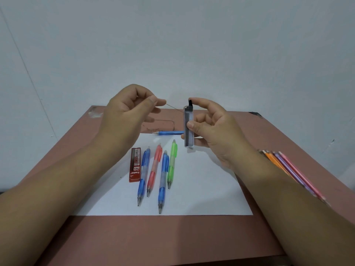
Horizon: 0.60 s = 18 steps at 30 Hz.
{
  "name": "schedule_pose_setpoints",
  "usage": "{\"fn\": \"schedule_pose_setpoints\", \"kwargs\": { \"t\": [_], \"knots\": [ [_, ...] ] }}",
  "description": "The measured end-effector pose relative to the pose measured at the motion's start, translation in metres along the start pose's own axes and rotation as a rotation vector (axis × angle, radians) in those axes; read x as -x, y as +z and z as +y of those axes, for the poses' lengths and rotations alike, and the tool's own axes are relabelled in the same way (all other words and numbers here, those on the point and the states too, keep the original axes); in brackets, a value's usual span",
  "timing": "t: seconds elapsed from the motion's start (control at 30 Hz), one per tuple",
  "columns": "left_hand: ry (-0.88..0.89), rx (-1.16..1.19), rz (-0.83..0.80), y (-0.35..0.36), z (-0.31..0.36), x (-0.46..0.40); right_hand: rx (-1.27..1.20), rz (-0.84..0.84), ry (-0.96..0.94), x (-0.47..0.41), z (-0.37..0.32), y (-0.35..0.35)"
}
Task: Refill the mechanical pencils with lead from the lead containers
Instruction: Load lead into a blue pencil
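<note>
The refill looks to be in its early part, as a judgement from how things lie: four mechanical pencils [155, 175] rest side by side on the white paper [201, 189] in the lower middle of the frame, none of them in a hand, a fifth blue pencil [170, 133] lies crosswise further up, and a red lead container [135, 164] sits closed just left of the row. Near the centre of the frame the right hand [213, 127] holds a clear lead container [188, 129] upright, thumb pressed on its front and forefinger curled over its dark cap. The left hand [126, 112] pinches a single thin lead [173, 108] between thumb and forefinger; the lead slants down to the container's top, its far end seemingly at the opening. Loading any pencil is left to do.
</note>
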<state>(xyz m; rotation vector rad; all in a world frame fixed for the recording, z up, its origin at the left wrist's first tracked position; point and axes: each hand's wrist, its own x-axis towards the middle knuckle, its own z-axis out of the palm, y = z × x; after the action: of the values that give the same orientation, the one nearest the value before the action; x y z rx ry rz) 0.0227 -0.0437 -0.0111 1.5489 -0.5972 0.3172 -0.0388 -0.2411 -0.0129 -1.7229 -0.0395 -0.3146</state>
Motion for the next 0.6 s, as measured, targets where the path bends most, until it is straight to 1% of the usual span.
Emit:
{"fn": "schedule_pose_setpoints", "kwargs": {
  "t": [0.17,0.5,0.6],
  "knots": [
    [-0.046,0.021,0.062,-0.0014,-0.0010,-0.0027,0.067,0.005,-0.029,-0.0001,0.0001,-0.0008],
    [-0.075,-0.024,0.125,-0.0035,-0.0044,-0.0051,0.027,-0.048,-0.052,0.0051,-0.0030,-0.0039],
    [-0.087,-0.031,0.132,-0.0044,-0.0064,-0.0054,-0.025,-0.097,-0.029,0.0080,-0.0056,-0.0080]
  ]
}}
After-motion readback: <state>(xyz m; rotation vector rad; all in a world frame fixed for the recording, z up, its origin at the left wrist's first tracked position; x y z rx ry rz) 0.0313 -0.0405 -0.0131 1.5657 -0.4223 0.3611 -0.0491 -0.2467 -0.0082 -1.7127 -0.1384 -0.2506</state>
